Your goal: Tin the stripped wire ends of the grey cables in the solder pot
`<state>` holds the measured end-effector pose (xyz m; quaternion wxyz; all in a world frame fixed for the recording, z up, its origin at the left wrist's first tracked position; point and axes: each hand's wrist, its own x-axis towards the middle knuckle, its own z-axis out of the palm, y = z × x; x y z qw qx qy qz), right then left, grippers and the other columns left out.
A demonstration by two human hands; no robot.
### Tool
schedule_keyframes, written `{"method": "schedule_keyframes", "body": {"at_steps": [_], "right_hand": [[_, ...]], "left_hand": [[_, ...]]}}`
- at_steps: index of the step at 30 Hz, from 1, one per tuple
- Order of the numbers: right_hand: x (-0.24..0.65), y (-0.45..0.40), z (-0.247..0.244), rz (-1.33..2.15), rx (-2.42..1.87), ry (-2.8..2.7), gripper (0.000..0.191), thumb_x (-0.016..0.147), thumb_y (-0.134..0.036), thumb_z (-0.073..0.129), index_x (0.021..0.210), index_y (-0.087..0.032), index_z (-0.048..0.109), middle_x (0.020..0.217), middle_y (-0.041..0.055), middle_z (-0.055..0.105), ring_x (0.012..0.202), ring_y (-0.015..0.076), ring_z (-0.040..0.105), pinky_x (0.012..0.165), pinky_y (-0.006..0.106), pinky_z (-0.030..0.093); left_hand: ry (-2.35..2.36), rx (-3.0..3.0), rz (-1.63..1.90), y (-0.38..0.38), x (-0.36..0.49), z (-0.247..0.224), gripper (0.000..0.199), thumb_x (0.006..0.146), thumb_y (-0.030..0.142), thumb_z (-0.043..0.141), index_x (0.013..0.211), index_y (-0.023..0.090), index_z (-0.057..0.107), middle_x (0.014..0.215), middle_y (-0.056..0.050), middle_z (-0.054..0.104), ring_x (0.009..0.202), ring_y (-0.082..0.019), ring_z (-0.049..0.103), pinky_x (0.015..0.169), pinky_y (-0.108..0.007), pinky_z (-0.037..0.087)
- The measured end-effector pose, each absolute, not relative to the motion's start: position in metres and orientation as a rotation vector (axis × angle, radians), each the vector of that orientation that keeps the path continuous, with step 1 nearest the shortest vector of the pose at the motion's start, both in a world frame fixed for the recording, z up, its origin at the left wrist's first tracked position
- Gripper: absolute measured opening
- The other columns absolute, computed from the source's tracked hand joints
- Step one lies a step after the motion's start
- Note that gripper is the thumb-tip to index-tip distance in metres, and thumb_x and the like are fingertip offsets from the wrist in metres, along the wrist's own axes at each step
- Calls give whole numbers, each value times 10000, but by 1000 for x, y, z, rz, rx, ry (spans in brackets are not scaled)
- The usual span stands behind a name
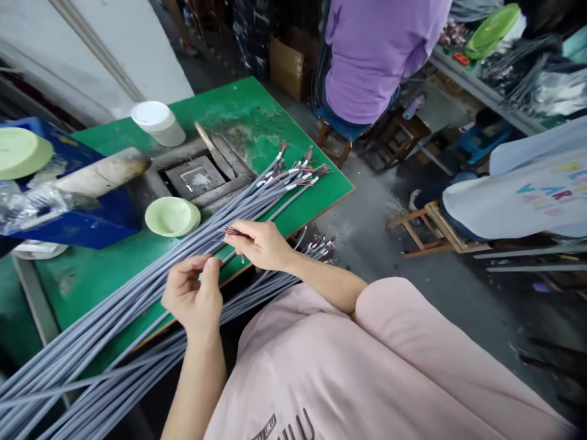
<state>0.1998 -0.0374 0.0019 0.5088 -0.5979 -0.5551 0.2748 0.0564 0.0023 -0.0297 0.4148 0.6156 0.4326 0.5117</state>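
The thin dark and reddish wires (235, 231) stick out of the right hand (262, 244), above the near edge of the green table (275, 116). That hand pinches them between thumb and fingers, probably so that the fine strands stay together. The left hand (192, 296) sits just beside it, thumb and forefinger brought close; whether anything is caught between them I cannot tell.

Under and beyond the hands, a bundle of grey cables (147, 275) runs slantwise along the near edge, its stripped ends (305, 171) gathered toward the near right corner. Laid this way, the ends seem meant to lie together within reach. A lower bundle (250, 294) passes below that edge, in front of the person.

The cables lie between the hands and a sunken square pan (213, 173), so they partly bar the way to it. A wooden stick (213, 150) leans across the pan's surround. A pale green bowl (172, 217) stands right against the bundle, and a white lidded tub (158, 124) is near the far edge. Farther left, a blue box (92, 223) bears a pale roll (105, 172), crowding that side. Past the right edge sits a co-worker in purple (371, 55).
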Motion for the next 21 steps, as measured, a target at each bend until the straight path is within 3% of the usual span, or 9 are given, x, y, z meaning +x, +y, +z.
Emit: {"method": "schedule_keyframes", "body": {"at_steps": [7,12,17,21], "right_hand": [[243,-27,25,490,-1671,-1366,234,928,-311,464,742,-189,538,630,-31,548,637,102,515,620,202,380],[287,26,56,315,-1905,-1545,239,882,-281,482,706,-157,587,623,1,563,659,134,520,605,227,360],[284,104,55,206,-2084,-2006,249,840,-262,499,859,-102,689,869,102,698,832,201,606,699,262,389],[271,149,45,220,-2301,-2242,339,855,-284,486,1032,-85,696,1079,169,697,1002,242,622,784,269,416]], "left_hand": [[1216,1780,1190,25,32,-30,180,749,321,706,816,159,666,693,8,626,588,-106,540,587,-246,446],[1165,1798,966,34,23,-32,167,764,330,673,801,167,673,667,8,644,565,-104,541,557,-214,438],[1149,1768,927,35,23,-37,144,786,316,637,776,175,661,625,15,619,540,-97,515,540,-202,419],[1115,1721,960,34,20,-36,167,806,329,612,771,171,653,648,5,623,552,-98,515,547,-205,413]]}}
